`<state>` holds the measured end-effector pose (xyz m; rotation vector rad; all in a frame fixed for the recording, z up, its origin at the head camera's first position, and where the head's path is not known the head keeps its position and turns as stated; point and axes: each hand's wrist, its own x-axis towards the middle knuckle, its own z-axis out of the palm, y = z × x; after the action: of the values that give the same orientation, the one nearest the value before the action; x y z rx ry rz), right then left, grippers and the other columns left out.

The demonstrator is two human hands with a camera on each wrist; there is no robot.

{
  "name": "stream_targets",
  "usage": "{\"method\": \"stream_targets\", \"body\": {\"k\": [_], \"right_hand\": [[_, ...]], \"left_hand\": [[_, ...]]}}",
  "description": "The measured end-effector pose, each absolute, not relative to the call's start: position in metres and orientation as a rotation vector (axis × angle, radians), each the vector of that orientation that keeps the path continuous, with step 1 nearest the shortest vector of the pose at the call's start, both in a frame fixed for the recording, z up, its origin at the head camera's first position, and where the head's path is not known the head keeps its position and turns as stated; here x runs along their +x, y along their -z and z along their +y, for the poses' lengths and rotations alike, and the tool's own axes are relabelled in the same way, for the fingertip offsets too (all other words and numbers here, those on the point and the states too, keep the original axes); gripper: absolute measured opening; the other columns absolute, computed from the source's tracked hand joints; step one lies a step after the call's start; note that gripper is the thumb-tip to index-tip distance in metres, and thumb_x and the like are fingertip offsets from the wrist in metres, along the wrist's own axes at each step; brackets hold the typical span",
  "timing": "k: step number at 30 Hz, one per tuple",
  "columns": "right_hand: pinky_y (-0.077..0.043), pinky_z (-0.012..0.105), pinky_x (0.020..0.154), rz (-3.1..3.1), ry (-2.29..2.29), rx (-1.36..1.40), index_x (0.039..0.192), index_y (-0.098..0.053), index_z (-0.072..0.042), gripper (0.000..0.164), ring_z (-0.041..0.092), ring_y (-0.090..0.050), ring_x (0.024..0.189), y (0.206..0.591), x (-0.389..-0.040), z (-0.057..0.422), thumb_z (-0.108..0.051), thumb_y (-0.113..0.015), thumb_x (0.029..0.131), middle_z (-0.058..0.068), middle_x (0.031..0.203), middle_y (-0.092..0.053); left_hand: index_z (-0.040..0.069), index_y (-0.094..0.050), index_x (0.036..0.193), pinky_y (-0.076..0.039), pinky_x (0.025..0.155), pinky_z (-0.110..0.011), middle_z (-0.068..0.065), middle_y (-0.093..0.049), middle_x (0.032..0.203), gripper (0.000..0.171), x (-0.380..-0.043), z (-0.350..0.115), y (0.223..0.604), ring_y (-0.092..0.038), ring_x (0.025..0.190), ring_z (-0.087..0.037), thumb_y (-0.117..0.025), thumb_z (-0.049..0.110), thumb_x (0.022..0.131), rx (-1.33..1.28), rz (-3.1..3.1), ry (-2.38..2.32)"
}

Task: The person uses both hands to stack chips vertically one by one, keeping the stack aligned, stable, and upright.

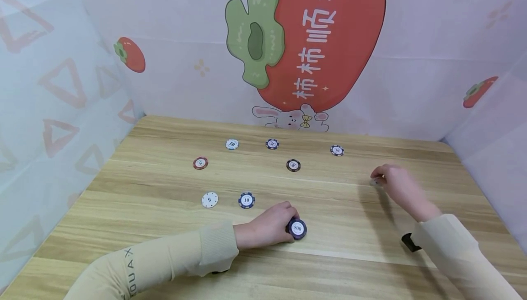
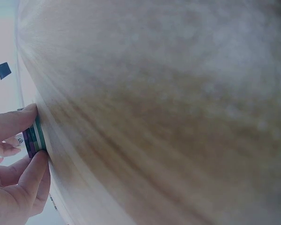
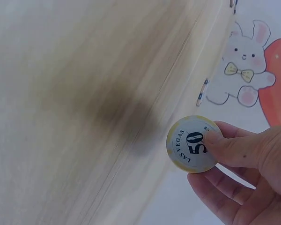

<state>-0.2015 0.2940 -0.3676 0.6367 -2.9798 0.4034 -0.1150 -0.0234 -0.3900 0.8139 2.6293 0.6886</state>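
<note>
At lower centre, the left hand [image 1: 269, 224] grips a dark 500 chip [image 1: 298, 229]; at right, the right hand [image 1: 398, 184] pinches a pale chip [image 1: 375, 182].

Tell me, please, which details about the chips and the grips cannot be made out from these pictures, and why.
Stack in the left grip: head view; lower faces hidden under the 500 chip.
Left grip: left wrist view; partly cut off by the left edge.
50 chip: right wrist view; the right grip covers part of its face.
Fine lettering on the red-edged chip: head view; too small to read.
</note>
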Motion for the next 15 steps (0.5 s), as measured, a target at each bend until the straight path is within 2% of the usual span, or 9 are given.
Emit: {"method": "stream_targets", "body": {"k": [15], "right_hand": [[-0.050,0.046,0.069,-2.955,-0.396,0.654,0.084,-0.069,0.001,0.016,0.035,-0.061,0.080,0.366,-0.173,0.268,0.013,-0.061,0.076,0.015,0.084,-0.065]], "left_hand": [[0.006,-0.061,0.104,-0.044,0.079,-0.016,0.004,-0.053,0.095,0.037,-0.104,-0.034,0.392,-0.051,0.086,-0.004,-0.078,0.014,0.071,0.837,2.607,-0.681]]}}
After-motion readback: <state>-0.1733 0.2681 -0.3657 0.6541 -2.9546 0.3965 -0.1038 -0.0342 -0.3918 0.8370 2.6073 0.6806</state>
